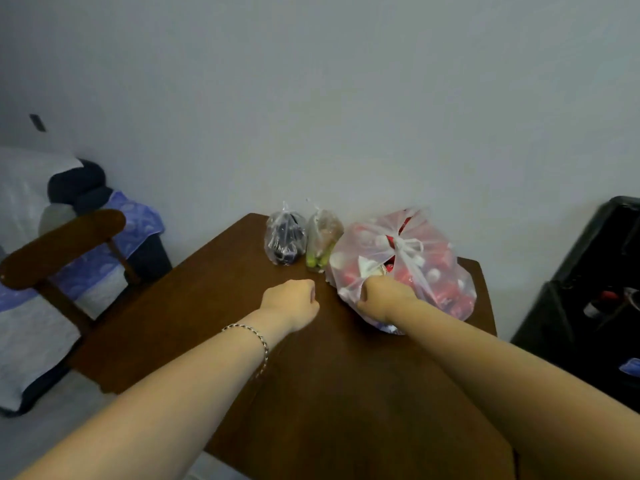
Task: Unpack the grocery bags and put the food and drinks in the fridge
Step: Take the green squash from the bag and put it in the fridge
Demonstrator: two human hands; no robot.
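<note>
Dim, flat indoor light with a cool grey-blue cast; the wall (346, 98) darkens toward the upper left corner. Shadows on the brown table (207, 306) are soft and faint (no hard edges anywhere). The large plastic bag (446, 271) carries a pale sheen. Detail is slightly soft and smeared throughout, and wide-angle distortion bends lines near the edges.

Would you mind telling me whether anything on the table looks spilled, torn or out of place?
Nothing stands out. The large bag, which the right hand grips, the small bag of dark items and the small bag of green items all sit knotted on the table, with nothing spilled.
</note>
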